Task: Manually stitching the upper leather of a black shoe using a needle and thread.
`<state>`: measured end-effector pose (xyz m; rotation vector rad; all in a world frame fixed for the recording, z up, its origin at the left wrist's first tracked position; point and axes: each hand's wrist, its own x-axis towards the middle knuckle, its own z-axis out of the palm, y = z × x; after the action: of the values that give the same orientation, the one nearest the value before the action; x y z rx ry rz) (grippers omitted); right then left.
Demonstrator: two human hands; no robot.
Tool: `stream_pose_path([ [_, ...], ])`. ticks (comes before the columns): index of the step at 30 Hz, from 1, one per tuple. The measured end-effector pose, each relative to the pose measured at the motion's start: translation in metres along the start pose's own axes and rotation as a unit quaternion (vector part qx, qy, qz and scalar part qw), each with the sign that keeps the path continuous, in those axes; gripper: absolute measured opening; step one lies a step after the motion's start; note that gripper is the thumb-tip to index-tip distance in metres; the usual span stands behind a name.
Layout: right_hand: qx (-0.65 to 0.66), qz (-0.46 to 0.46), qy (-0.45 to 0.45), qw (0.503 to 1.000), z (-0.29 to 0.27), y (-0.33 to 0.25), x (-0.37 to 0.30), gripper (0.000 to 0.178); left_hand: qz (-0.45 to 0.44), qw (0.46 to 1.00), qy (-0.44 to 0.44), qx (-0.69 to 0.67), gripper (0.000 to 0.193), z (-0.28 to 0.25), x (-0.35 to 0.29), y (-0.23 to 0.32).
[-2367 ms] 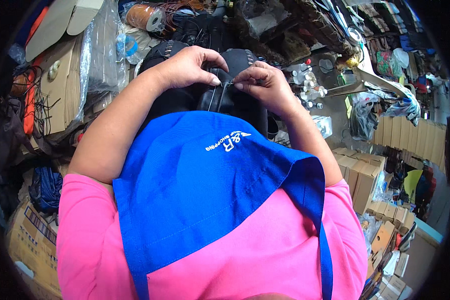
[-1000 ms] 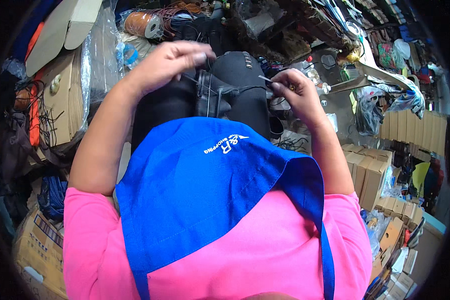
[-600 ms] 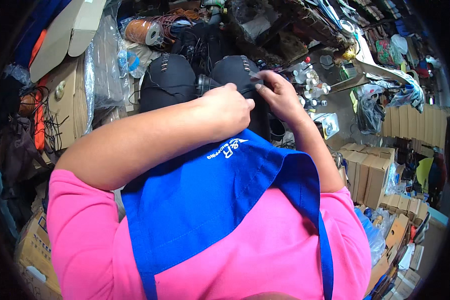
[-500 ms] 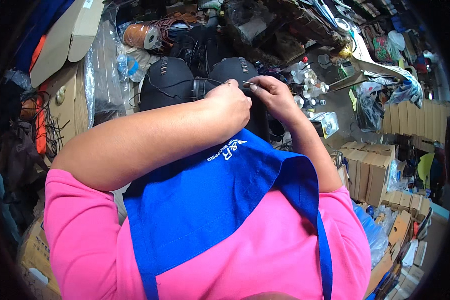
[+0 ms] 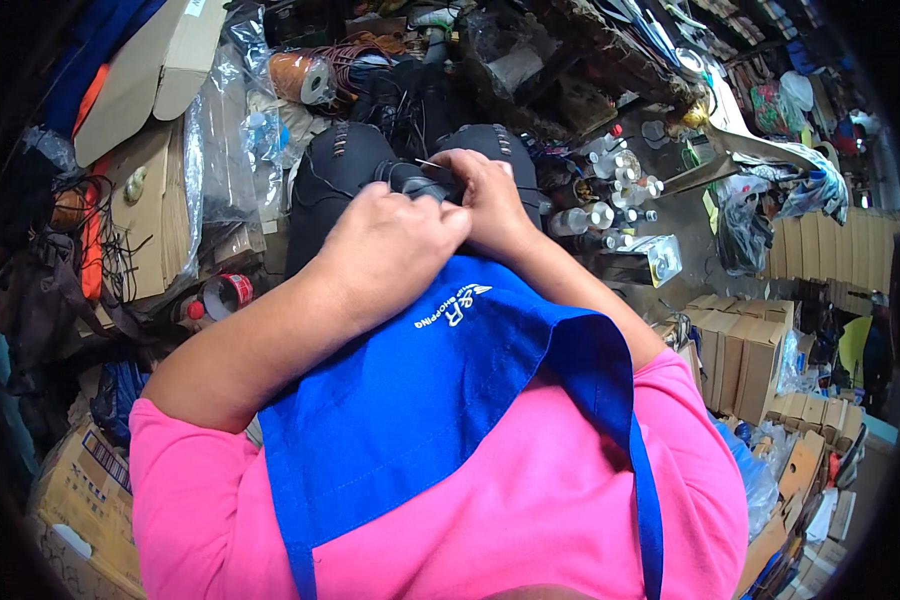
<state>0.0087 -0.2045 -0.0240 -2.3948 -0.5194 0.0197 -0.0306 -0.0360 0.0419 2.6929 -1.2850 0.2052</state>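
Observation:
Above my lap, both hands are close together over a dark object (image 5: 415,180), partly covered by them; its kind I cannot make out. My left hand (image 5: 390,238) is closed in a fist, knuckles up, and whatever it grips is hidden. Just beyond it, my right hand (image 5: 492,200) has its fingers bent and pinched. A thin needle-like metal piece (image 5: 429,163) sticks out leftward from these fingers. Thin black cord (image 5: 320,192) runs loosely over my left thigh beside the dark object.
Bottles (image 5: 620,180) stand on the floor to the right, near a clear box (image 5: 655,260). A spool of orange cord (image 5: 302,78) lies at the far left. Cardboard (image 5: 150,200) leans at left, with a red-labelled bottle (image 5: 228,295) nearby. Boxes (image 5: 735,345) are stacked at right.
My left hand has drawn back toward my body and left. My right hand has shifted left and turned, over the dark object. The red-labelled bottle has come into sight.

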Motion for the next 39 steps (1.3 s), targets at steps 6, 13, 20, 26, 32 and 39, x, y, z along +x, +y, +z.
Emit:
stream_pose_path([
  [6,0.328,0.113,-0.018,0.938,0.025,-0.002,0.007,0.041,-0.076,0.995,-0.008,-0.07,0.004,0.013,-0.018,-0.011],
  [13,0.38,0.203,-0.021,0.902,0.03,-0.004,0.004,0.047,-0.062,0.965,0.117,-0.226,0.011,0.046,-0.023,-0.007],
  [20,0.32,0.169,-0.007,0.932,0.033,0.001,0.007,0.047,-0.06,0.958,0.141,-0.244,0.012,0.046,-0.022,-0.003],
  [26,0.408,0.156,-0.058,0.898,0.023,0.0,0.001,0.046,-0.023,0.963,0.12,-0.242,0.01,0.044,-0.022,-0.001],
  [32,0.402,0.217,-0.048,0.888,0.027,0.003,-0.002,0.042,-0.006,0.959,0.124,-0.255,0.011,0.048,-0.021,0.002],
  [39,0.255,0.186,0.015,0.949,0.034,0.005,0.003,0.038,0.012,0.963,0.1,-0.251,0.01,0.05,-0.019,-0.002],
])
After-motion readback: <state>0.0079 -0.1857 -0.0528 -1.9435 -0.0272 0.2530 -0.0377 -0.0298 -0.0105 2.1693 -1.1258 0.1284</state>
